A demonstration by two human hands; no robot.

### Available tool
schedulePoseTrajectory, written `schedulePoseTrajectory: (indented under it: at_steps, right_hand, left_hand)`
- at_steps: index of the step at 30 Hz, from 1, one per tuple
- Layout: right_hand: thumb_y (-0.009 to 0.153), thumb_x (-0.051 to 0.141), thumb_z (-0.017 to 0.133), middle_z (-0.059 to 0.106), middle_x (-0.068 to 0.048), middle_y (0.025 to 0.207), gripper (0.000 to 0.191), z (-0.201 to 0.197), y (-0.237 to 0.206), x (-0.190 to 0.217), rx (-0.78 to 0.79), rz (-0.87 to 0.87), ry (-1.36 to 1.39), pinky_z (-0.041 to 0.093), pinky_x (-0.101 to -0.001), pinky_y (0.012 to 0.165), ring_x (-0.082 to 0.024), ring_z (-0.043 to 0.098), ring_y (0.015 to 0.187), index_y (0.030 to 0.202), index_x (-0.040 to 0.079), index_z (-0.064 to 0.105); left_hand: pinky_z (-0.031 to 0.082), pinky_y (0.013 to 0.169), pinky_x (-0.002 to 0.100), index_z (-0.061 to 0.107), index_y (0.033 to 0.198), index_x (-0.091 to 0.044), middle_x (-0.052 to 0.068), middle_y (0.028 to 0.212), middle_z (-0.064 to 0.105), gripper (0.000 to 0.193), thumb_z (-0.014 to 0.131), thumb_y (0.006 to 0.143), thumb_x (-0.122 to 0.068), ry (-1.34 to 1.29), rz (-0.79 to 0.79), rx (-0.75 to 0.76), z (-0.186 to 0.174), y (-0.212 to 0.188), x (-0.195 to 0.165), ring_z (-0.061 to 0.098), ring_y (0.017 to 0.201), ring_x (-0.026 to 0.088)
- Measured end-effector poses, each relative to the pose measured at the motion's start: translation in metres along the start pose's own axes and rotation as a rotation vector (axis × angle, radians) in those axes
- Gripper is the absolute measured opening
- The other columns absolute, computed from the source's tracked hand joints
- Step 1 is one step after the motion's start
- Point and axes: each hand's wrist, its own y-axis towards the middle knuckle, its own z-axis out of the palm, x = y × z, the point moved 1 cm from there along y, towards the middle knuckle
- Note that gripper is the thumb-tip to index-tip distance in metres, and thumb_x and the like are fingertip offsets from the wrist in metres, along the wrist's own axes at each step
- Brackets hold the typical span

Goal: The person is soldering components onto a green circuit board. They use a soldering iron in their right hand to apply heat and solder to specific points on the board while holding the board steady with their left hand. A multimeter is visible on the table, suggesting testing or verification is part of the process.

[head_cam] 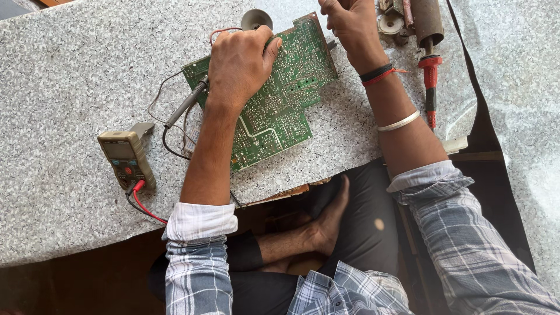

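A green circuit board [280, 105] lies solder side up on a speckled grey table [70, 76]. My left hand [240, 61] rests palm down on the board's upper left part, fingers curled over its far edge. A black probe [186, 104] sticks out to the left from under that hand. My right hand [349, 24] is closed into a fist at the board's far right corner; what it holds is hidden. Black and red bands and a silver bangle [398, 122] circle that wrist.
A tan multimeter [127, 158] with red and black leads [144, 204] lies at the left near the table edge. A red-handled soldering iron [430, 87] in a dark stand [426, 20] is at the far right. My crossed legs and bare foot [326, 221] are below the table edge.
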Motion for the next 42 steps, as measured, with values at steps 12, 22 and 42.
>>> schedulePoseTrajectory:
  at_steps: [12,22,42]
  right_hand:
    - [0.108,0.026,0.075,0.070,0.002,0.085,0.025,-0.0013,-0.0001,0.0001,0.071,-0.069,0.003,0.048,-0.0240,0.064,-0.006,0.061,0.072,0.096,0.005,0.071]
    - [0.110,0.032,0.074,0.072,0.001,0.089,0.030,-0.0014,-0.0018,0.0008,0.120,-0.117,0.012,0.050,-0.0250,0.068,-0.006,0.061,0.076,0.098,0.005,0.073]
    - [0.110,0.020,0.068,0.067,0.004,0.082,0.021,0.0073,-0.0046,0.0060,0.107,0.011,0.033,0.050,-0.0250,0.065,-0.005,0.060,0.073,0.096,0.004,0.072]
  left_hand:
    - [0.052,0.069,0.043,0.074,0.089,-0.010,0.004,0.056,0.062,0.033,0.067,0.106,-0.037,0.008,0.004,-0.001,0.0007,0.0004,0.0005,0.061,0.048,0.017]
    - [0.052,0.069,0.043,0.074,0.089,-0.010,0.004,0.056,0.061,0.033,0.067,0.106,-0.037,0.019,0.000,-0.001,0.0015,-0.0018,0.0008,0.061,0.048,0.017]
    - [0.052,0.073,0.044,0.074,0.090,-0.010,0.006,0.059,0.065,0.033,0.066,0.107,-0.037,-0.007,-0.018,0.023,-0.0038,-0.0005,-0.0021,0.062,0.050,0.020]
